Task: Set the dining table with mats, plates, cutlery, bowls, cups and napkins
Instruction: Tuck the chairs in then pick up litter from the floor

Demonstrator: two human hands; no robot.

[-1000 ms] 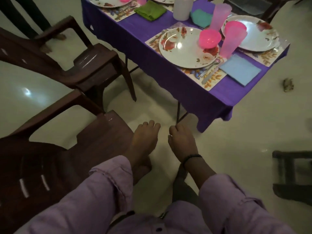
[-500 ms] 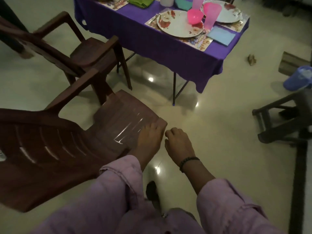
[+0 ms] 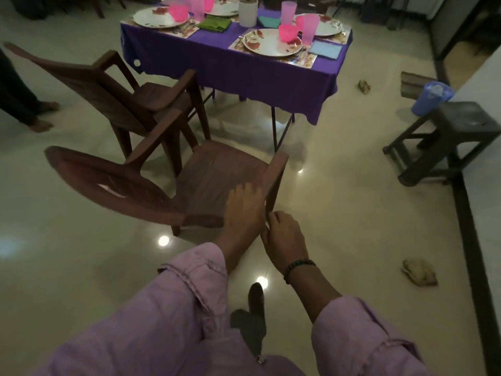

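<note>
Near the bottom centre, both hands are on the closest brown plastic armchair (image 3: pixel 217 175): left hand (image 3: pixel 242 210) lies flat w/ fingers spread on the seat edge, right hand (image 3: pixel 284 237) curls round the near end of the right armrest. Table (image 3: pixel 244 71) w/ purple cloth sits far centre, well apart, looking fully laid: plates (image 3: pixel 271 44), pink bowls (image 3: pixel 288 32), cups (image 3: pixel 310 28), napkins (image 3: pixel 325 49). Likely step is shifting the chair to the table; best to keep both grips firm, lift not drag, steer clear of the second chair (image 3: pixel 141 99) just beyond. Hard to tell: cutlery is tiny and dim, right fingertips are hidden under the armrest, far table edge is cut off
</note>
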